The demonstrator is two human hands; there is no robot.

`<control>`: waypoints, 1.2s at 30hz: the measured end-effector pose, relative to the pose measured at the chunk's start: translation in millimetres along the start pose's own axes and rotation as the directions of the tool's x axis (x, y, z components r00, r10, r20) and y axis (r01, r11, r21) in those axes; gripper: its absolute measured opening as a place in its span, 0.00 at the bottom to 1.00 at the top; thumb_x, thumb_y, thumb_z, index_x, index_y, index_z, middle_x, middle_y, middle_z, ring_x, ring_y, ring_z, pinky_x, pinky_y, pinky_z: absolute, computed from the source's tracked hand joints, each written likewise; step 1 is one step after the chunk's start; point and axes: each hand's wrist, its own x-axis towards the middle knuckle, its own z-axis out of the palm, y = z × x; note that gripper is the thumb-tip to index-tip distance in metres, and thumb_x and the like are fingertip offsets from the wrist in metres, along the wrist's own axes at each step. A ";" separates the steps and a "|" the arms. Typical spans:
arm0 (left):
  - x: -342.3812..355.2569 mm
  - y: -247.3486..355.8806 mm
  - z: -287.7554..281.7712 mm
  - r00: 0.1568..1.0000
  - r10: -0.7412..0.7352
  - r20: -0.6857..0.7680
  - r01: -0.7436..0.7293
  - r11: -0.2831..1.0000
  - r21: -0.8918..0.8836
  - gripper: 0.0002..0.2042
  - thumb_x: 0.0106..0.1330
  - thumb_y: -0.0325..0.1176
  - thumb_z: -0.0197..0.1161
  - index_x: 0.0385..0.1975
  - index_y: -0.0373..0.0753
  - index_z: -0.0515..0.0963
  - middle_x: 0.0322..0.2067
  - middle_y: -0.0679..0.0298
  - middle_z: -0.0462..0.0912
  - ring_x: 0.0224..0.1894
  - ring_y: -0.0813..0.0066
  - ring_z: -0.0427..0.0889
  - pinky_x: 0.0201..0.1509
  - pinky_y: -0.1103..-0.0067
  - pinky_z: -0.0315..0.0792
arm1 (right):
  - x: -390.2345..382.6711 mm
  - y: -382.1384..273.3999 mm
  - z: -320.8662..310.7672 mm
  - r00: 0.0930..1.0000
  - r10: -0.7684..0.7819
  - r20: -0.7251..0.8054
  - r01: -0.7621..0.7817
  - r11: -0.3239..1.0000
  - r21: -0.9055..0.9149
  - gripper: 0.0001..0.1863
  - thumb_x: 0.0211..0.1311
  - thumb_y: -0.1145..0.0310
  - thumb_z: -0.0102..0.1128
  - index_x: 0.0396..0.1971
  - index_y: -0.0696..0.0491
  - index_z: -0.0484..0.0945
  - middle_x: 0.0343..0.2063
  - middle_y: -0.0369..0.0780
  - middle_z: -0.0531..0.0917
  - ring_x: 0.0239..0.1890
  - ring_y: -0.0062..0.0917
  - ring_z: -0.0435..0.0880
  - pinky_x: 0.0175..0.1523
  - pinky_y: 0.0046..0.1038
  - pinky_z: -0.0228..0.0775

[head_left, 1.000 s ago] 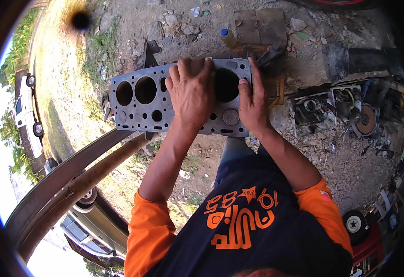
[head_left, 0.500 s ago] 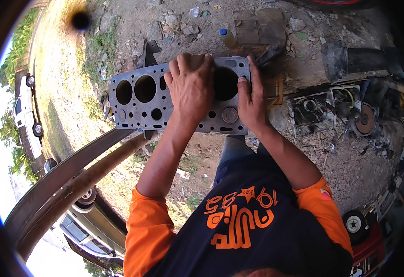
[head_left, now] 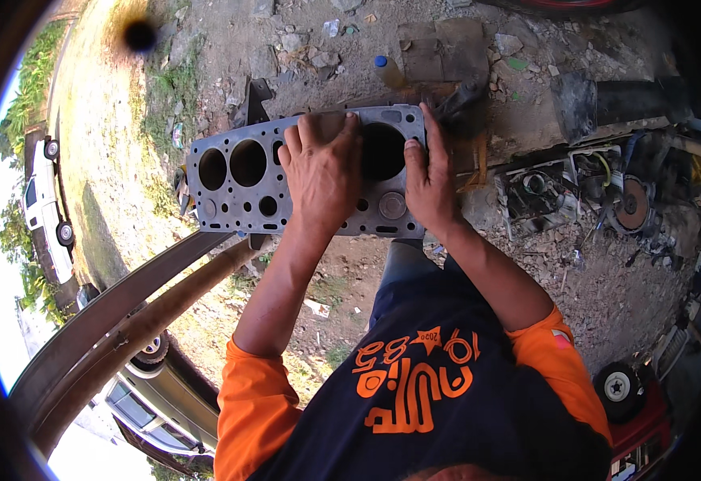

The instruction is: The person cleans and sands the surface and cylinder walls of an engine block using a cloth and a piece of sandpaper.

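A grey metal engine block lies across in front of me, its flat, drilled face and large round cylinder bores upward. My left hand presses on the middle of that face with its fingers curled. Under those fingers shows a dark, flat piece, mostly covered, its kind unclear. At the block's right end my right hand grips the edge. Its thumb rests on the face beside the rightmost bore, and its fingers lie along the side.
A bottle with a blue cap stands beyond the block. Metal beams run from the block's left end toward the lower left. Dismantled machine parts lie on the ground at right. Parked vehicles are at far left.
My left hand has slid slightly toward me over the block's face, from its far edge. My right hand keeps its grip. The whole view has shifted a little.
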 end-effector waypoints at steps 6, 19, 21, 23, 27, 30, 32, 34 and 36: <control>-5.9 4.8 4.7 1.000 0.004 -0.028 -0.004 1.000 -0.005 0.18 0.75 0.40 0.63 0.63 0.51 0.85 0.57 0.47 0.75 0.59 0.45 0.73 0.62 0.56 0.67 | 3.2 2.2 -0.9 1.000 -0.018 -0.014 0.018 1.000 -0.001 0.29 0.81 0.71 0.53 0.76 0.64 0.63 0.66 0.59 0.75 0.67 0.52 0.77 0.73 0.44 0.66; 9.4 -15.4 -4.1 0.976 0.212 0.055 -0.213 0.977 0.009 0.20 0.72 0.39 0.67 0.64 0.55 0.84 0.58 0.49 0.74 0.58 0.47 0.73 0.64 0.59 0.65 | 1.4 0.2 -2.2 1.000 0.005 0.005 -0.005 1.000 0.022 0.29 0.81 0.69 0.52 0.77 0.63 0.62 0.67 0.60 0.75 0.69 0.53 0.76 0.73 0.45 0.66; 8.3 -19.4 -6.0 0.961 0.268 0.063 -0.270 0.962 0.031 0.21 0.72 0.39 0.67 0.65 0.56 0.84 0.58 0.50 0.75 0.58 0.48 0.73 0.62 0.60 0.66 | 2.1 1.2 -0.4 1.000 -0.015 -0.004 0.015 1.000 0.014 0.29 0.81 0.69 0.52 0.77 0.63 0.63 0.67 0.60 0.75 0.69 0.53 0.75 0.73 0.45 0.66; 3.0 -30.4 -7.0 0.952 0.295 0.074 -0.298 0.954 0.026 0.20 0.73 0.39 0.67 0.65 0.56 0.84 0.58 0.51 0.75 0.58 0.50 0.73 0.61 0.59 0.66 | 0.0 2.4 0.5 1.000 -0.015 -0.015 0.015 1.000 -0.004 0.29 0.81 0.69 0.52 0.76 0.63 0.63 0.67 0.60 0.74 0.70 0.53 0.75 0.74 0.45 0.65; 20.6 -26.9 -11.2 0.932 0.347 0.111 -0.348 0.938 -0.009 0.20 0.74 0.39 0.67 0.65 0.56 0.84 0.58 0.51 0.74 0.57 0.50 0.74 0.60 0.59 0.67 | -0.2 0.7 -1.4 1.000 0.019 0.012 -0.020 0.999 0.031 0.29 0.81 0.69 0.52 0.76 0.63 0.63 0.68 0.59 0.74 0.71 0.53 0.74 0.75 0.45 0.64; 17.8 -37.8 -11.1 0.913 0.397 0.097 -0.396 0.918 -0.031 0.21 0.73 0.39 0.67 0.66 0.55 0.83 0.58 0.50 0.74 0.56 0.50 0.74 0.59 0.61 0.67 | 0.8 -0.6 -3.1 1.000 0.013 0.007 -0.013 1.000 -0.008 0.29 0.81 0.69 0.53 0.76 0.63 0.63 0.68 0.59 0.74 0.71 0.53 0.74 0.75 0.45 0.64; 14.1 -43.2 -18.6 0.898 0.426 0.110 -0.426 0.904 -0.029 0.21 0.73 0.38 0.67 0.66 0.55 0.83 0.58 0.50 0.75 0.56 0.51 0.74 0.58 0.61 0.67 | -2.0 -3.9 -1.9 1.000 -0.014 -0.008 0.014 0.998 -0.059 0.29 0.81 0.70 0.53 0.76 0.63 0.63 0.68 0.59 0.74 0.71 0.53 0.74 0.75 0.45 0.64; 27.0 -37.3 -19.2 0.885 0.444 0.138 -0.445 0.895 -0.022 0.20 0.73 0.38 0.67 0.65 0.54 0.84 0.58 0.50 0.75 0.56 0.51 0.74 0.59 0.61 0.67 | 2.9 -4.5 -3.7 1.000 0.005 -0.002 -0.005 1.000 -0.020 0.29 0.81 0.70 0.54 0.76 0.62 0.64 0.68 0.59 0.74 0.70 0.52 0.75 0.75 0.45 0.64; 33.8 -35.0 -19.0 0.869 0.472 0.145 -0.474 0.880 -0.028 0.20 0.73 0.38 0.67 0.64 0.54 0.85 0.58 0.50 0.75 0.56 0.51 0.74 0.59 0.60 0.68 | 3.1 -4.0 -4.1 1.000 0.014 0.003 -0.015 0.999 0.033 0.29 0.81 0.70 0.54 0.76 0.62 0.64 0.68 0.58 0.74 0.70 0.52 0.75 0.75 0.45 0.65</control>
